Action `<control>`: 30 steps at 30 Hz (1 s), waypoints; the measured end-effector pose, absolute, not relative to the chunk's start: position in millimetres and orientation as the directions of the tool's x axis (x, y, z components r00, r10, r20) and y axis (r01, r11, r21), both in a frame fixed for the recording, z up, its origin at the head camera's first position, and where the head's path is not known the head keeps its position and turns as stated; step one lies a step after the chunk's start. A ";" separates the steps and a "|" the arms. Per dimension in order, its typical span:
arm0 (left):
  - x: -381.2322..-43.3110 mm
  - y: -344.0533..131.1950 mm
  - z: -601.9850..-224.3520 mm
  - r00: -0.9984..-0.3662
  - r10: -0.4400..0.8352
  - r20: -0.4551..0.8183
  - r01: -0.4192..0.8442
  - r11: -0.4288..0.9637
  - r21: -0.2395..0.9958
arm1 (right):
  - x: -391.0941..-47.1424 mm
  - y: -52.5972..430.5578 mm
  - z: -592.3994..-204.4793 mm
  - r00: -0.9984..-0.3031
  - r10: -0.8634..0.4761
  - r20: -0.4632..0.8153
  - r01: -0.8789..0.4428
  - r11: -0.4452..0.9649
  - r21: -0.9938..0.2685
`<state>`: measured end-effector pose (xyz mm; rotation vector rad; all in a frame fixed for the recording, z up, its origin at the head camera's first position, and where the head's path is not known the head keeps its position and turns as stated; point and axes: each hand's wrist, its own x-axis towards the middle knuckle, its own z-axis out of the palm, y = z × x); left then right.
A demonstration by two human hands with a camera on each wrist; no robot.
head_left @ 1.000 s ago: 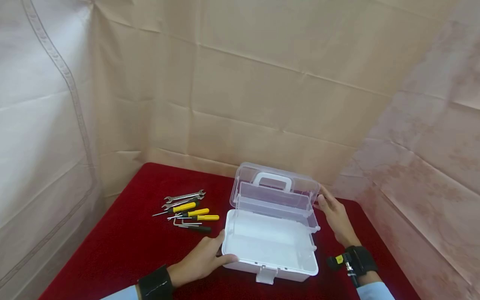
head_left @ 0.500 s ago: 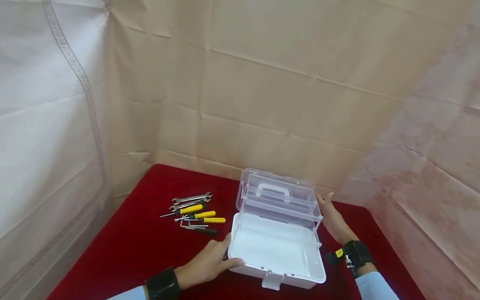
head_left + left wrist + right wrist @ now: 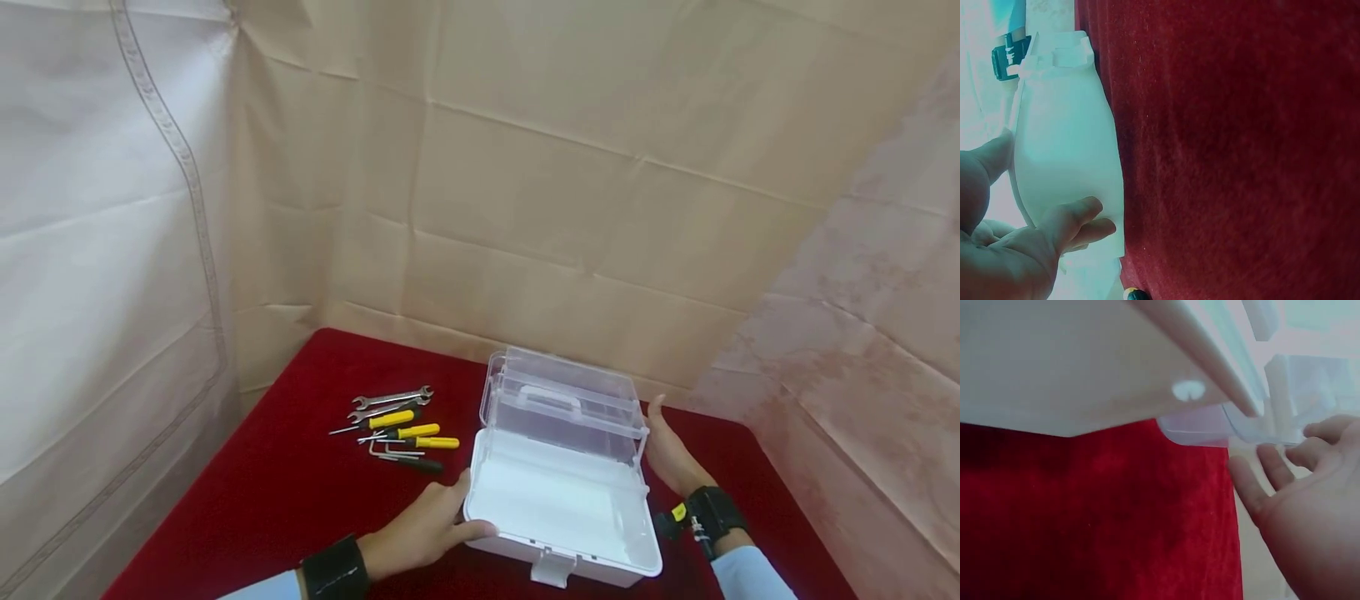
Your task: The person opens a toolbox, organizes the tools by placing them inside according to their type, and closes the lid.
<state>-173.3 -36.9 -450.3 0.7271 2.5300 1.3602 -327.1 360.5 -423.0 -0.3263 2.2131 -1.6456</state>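
Creased beige sheeting (image 3: 525,208) behind a red tabletop (image 3: 285,475); white sheeting (image 3: 90,267) at left

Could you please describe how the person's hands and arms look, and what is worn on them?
The left hand and the right hand are bare. Light blue sleeves cover the forearms. Each wrist has a wide black band. The right one also carries a small dark device with a yellow mark.

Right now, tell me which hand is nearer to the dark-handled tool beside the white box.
Left. The left hand holds the white box by its left side, close to the dark-handled tool; the right hand is across the box, by its right side.
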 end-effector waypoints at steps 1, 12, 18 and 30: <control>-173.3 -36.5 -450.0 -0.864 0.498 0.071 0.334 0.463 0.821 | -327.2 361.0 -423.1 -0.902 -0.405 -0.150 0.031 0.286 -0.958; -170.3 -36.9 -448.4 -0.869 0.492 0.047 0.319 0.487 0.813 | -322.4 366.9 -422.1 -0.832 -0.493 -0.256 0.142 0.257 -0.956; -176.6 -43.3 -446.7 -0.853 0.515 0.083 0.360 0.467 0.807 | -293.8 368.0 -417.7 -0.934 -0.255 -0.249 0.095 0.496 -0.863; -241.3 -151.3 -439.7 -0.928 0.271 0.254 0.362 0.813 0.457 | -181.1 358.5 -425.6 -0.977 0.019 -0.215 0.186 0.576 -0.796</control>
